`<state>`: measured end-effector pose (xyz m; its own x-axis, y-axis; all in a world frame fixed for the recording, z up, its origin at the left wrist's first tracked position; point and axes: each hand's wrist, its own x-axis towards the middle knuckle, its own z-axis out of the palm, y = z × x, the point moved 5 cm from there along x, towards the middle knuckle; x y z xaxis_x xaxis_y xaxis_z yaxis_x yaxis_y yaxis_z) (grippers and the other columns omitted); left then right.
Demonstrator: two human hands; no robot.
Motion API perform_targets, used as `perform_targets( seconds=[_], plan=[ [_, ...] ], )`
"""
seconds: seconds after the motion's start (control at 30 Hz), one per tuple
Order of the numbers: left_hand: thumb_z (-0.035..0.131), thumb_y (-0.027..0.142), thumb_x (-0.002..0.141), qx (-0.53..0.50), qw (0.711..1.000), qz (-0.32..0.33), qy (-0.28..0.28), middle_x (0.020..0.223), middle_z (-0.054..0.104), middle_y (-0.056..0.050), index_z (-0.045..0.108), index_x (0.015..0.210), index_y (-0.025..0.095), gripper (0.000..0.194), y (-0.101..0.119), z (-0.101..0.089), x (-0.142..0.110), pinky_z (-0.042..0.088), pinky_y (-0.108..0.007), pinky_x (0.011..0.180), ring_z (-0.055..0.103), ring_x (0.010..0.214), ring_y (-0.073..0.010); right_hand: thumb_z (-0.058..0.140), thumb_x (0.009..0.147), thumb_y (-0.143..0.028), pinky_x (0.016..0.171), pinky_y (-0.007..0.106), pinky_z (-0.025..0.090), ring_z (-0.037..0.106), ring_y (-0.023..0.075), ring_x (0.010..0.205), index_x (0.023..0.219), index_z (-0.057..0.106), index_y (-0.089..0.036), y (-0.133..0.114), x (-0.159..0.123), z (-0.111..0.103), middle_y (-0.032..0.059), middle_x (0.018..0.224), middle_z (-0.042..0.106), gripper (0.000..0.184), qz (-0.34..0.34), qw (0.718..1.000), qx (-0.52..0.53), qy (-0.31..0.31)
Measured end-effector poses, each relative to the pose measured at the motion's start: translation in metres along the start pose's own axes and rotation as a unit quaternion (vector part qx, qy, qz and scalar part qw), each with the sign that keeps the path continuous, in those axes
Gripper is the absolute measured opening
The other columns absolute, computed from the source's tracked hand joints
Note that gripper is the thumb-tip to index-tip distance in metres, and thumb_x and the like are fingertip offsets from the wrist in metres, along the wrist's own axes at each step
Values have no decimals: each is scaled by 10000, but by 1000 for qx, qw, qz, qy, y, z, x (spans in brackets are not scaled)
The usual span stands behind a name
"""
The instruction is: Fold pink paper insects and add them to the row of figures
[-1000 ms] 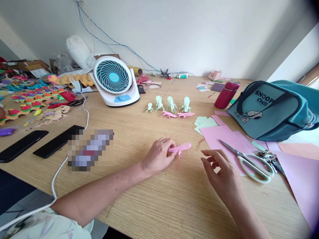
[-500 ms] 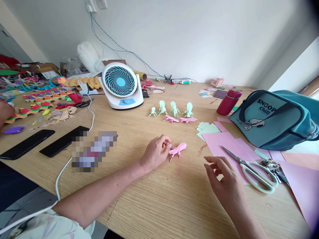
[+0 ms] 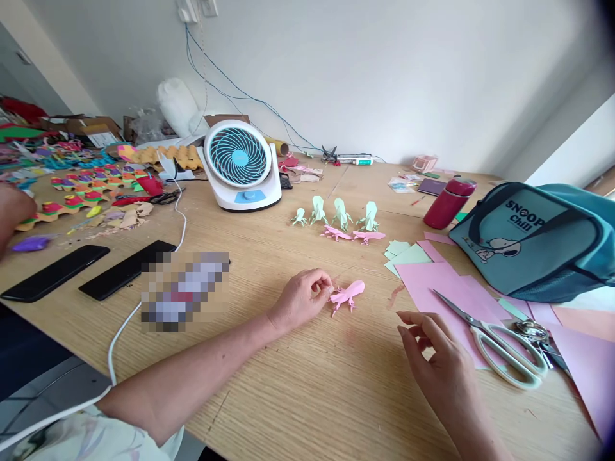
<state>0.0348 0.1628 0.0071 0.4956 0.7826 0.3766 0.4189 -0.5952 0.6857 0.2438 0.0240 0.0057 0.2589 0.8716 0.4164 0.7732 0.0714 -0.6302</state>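
Observation:
My left hand [image 3: 303,299] rests on the table with thumb and forefinger pinched at the left end of a pink origami insect [image 3: 350,292]. This insect stands on its thin folded legs on the wood. My right hand [image 3: 441,363] is held to the right, its thumb and fingers apart and nothing between them. Farther back, several green origami insects [image 3: 341,213] stand in a row. Two more pink ones, a left one [image 3: 335,234] and a right one [image 3: 369,237], lie just in front of that row.
Scissors [image 3: 494,342] lie on pink paper sheets [image 3: 427,285] at right, beside a teal bag [image 3: 528,243] and red bottle [image 3: 446,203]. A fan [image 3: 240,163] stands at back left. Black slabs [image 3: 127,269] and a white cable [image 3: 115,333] lie left. Another person's hand [image 3: 14,208] shows far left.
The whole view has shifted slightly, so things appear a little lower and to the right. Both hands keep nearly the same pose, and the pink insect stays at my left fingertips.

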Motion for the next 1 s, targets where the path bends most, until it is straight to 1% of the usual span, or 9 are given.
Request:
perform_targets(
  seconds=[0.07, 0.27, 0.4, 0.5, 0.7, 0.77, 0.83, 0.9, 1.0],
  plan=[
    [622, 168, 838, 11, 1000, 11, -14, 843, 666, 0, 573, 813, 183, 57, 3, 4, -3, 444, -248, 723, 593, 799, -141, 517, 949, -334, 462, 239, 451, 587, 139, 662, 983, 626, -245, 0, -1, 1, 38, 962, 623, 144, -2, 1000, 2, -5],
    [728, 397, 801, 93, 995, 41, -15, 897, 655, -39, 561, 892, 184, 286, 15, 15, -10, 441, -324, 771, 582, 830, -195, 499, 960, -316, 468, 237, 457, 592, 139, 669, 985, 620, -245, -3, -1, 7, 41, 959, 621, 143, -17, 1000, 5, -26],
    [676, 236, 841, 104, 993, 49, -22, 898, 668, -20, 560, 878, 190, 130, 16, 21, -9, 425, -311, 753, 581, 831, -186, 494, 961, -318, 460, 230, 464, 603, 137, 667, 988, 625, -243, -4, -2, 10, 40, 946, 625, 153, -22, 999, 6, -32],
    [629, 139, 853, 97, 993, 68, -19, 920, 687, -9, 561, 896, 191, 96, 16, 21, -8, 423, -305, 759, 590, 844, -179, 502, 955, -322, 458, 230, 465, 604, 135, 660, 984, 629, -241, -4, -2, 11, 35, 938, 627, 152, -26, 999, 1, -33],
    [627, 181, 887, 86, 986, 143, -26, 1016, 702, -11, 581, 981, 207, 108, 27, 16, -10, 424, -328, 847, 590, 936, -190, 509, 942, -316, 427, 231, 451, 600, 153, 683, 997, 624, -235, -5, -2, 10, 49, 948, 623, 150, -7, 1000, 14, -9],
    [618, 204, 900, 85, 982, 163, -37, 1026, 704, -13, 593, 997, 213, 100, 33, 15, -12, 422, -331, 864, 583, 951, -195, 525, 936, -316, 516, 269, 517, 610, 179, 756, 1068, 619, -244, -7, -2, 8, 61, 1004, 620, 177, -11, 1000, 9, 5],
    [603, 208, 913, 78, 979, 181, -48, 1011, 710, -11, 603, 1012, 214, 100, 38, 15, -13, 417, -334, 897, 582, 963, -191, 544, 930, -315, 697, 360, 566, 614, 220, 891, 1145, 605, -257, -12, -3, 7, 75, 1080, 616, 230, -36, 999, -5, 16],
    [592, 198, 920, 72, 975, 202, -62, 991, 714, -9, 611, 1025, 213, 107, 43, 17, -16, 407, -340, 934, 584, 968, -185, 562, 926, -308, 849, 446, 540, 595, 258, 1022, 1188, 588, -262, -18, -3, 9, 87, 1139, 610, 267, -71, 997, -12, 12],
    [577, 196, 931, 71, 969, 225, -71, 971, 711, -15, 618, 1021, 205, 99, 48, 19, -20, 404, -341, 938, 588, 950, -176, 560, 933, -284, 884, 461, 527, 591, 267, 1066, 1181, 586, -259, -25, -3, 14, 93, 1147, 621, 251, -93, 995, 5, -24]
  ],
)
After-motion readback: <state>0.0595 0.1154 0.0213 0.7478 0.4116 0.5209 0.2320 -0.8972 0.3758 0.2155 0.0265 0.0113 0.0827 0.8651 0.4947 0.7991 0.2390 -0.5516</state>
